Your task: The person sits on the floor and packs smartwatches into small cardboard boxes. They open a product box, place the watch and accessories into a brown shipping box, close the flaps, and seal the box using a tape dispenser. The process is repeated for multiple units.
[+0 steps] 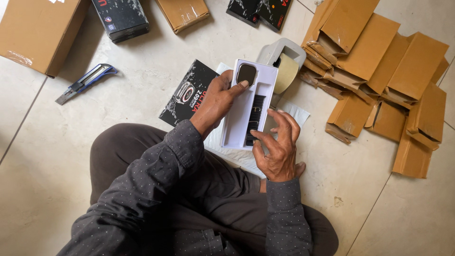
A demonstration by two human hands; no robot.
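Here, a pale tiled floor (38, 156) carries a heap of flat brown cardboard boxes (379, 80) at the right and a blue utility knife (85, 83) at the left. Above the lap, the left hand (215, 102) grips a white rectangular tray (249, 106) holding a dark square watch (246, 73) and black strap (256, 116), thumb on the watch. The right hand (277, 147) pinches the tray's lower edge.
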